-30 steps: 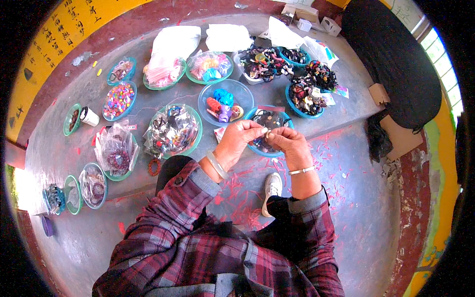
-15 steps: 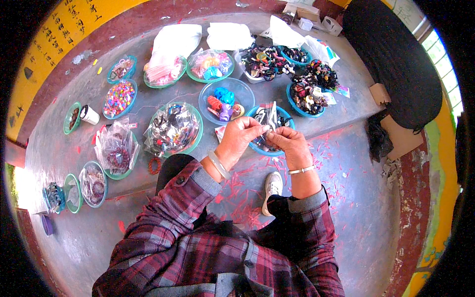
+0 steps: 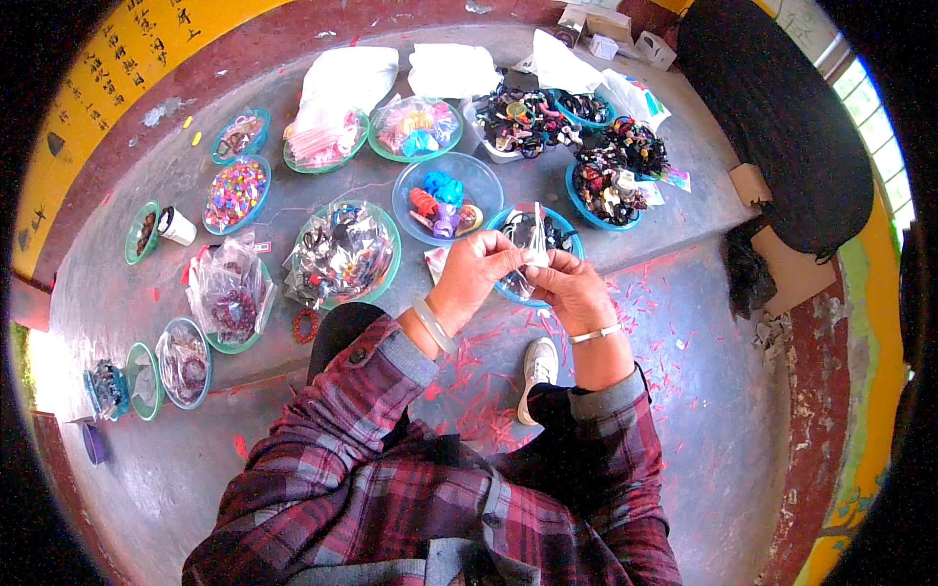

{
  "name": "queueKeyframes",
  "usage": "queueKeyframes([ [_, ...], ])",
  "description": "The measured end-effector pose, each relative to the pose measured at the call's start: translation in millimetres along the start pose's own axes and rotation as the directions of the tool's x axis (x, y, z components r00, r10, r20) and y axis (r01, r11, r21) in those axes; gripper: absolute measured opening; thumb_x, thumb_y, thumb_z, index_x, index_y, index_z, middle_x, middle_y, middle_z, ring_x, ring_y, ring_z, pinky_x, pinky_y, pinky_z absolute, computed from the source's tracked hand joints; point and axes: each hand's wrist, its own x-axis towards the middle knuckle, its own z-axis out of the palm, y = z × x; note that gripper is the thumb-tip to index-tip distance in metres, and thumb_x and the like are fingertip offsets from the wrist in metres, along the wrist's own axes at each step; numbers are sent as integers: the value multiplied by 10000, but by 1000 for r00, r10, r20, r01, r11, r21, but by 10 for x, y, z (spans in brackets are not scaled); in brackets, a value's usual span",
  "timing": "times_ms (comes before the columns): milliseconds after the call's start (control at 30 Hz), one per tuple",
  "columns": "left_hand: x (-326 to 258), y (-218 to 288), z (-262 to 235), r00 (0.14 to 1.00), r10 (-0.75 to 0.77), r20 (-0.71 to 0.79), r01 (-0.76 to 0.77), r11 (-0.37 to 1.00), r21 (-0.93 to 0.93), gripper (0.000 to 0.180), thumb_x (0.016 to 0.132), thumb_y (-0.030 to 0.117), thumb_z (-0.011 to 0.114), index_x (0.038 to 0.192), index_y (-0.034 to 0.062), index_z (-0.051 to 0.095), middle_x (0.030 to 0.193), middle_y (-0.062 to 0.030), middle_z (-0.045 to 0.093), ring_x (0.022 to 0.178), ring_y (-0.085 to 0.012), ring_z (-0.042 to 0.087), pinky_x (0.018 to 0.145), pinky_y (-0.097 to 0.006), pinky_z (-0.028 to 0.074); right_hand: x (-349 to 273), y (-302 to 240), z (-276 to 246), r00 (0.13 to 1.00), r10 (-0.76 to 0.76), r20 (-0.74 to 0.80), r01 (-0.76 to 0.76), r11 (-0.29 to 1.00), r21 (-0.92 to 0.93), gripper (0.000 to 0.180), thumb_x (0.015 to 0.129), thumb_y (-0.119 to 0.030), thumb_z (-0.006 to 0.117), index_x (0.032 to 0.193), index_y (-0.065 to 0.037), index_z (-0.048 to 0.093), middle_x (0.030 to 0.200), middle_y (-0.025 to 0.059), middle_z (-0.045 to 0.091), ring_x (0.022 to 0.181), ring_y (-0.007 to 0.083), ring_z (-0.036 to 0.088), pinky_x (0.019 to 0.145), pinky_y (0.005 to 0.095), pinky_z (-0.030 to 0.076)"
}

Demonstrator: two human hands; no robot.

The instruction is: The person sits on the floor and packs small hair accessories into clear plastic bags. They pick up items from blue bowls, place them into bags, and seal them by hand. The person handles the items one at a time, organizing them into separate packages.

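Note:
A small clear plastic bag stands upright between my fingertips, seen almost edge-on. My left hand pinches its lower edge between thumb and forefinger. From the other side my right hand grips the same edge, its thumb close to the left thumb. Whether anything lies inside the bag cannot be made out. Below both hands is a blue basin of dark items, partly covered by my fingers. Just beyond stands a clear blue bowl with blue, red and purple bundles.
Left of my hands, a green basin holds bagged trinkets. Farther left is a bowl of colourful beads. Dark hair ties fill a white tub at the back, near white bags. A step edge crosses the floor; red scraps lie below.
The plastic bag has turned from showing a broader face to a narrow, nearly edge-on strip. My right hand has shifted slightly; the left has barely moved.

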Motion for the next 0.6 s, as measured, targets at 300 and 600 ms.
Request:
queueKeyframes([
  [300, -12, 47, -4, 999, -38, 3, 38, 995, -95, 146, 768, 203, 650, 740, 81, 576, 573, 56, 480, 442, -18, 382, 401, -156, 280, -15, -15, 20, 994, -108, -20, 108, 994, -8, 67, 751, -97, 651, 744, -72, 589, 655, -13, 571, 571, 78, 513, 528, 195, 393],
  [600, -15, 51, -11, 984, -161, 77, 172, 971, -166, 127, 776, 167, 636, 799, 54, 583, 685, 20, 561, 458, -23, 417, 394, -163, 336, -42, -56, 45, 975, -194, -110, 194, 981, -13, 52, 752, -87, 648, 770, -69, 603, 665, -6, 586, 581, 78, 522, 520, 197, 393],
])
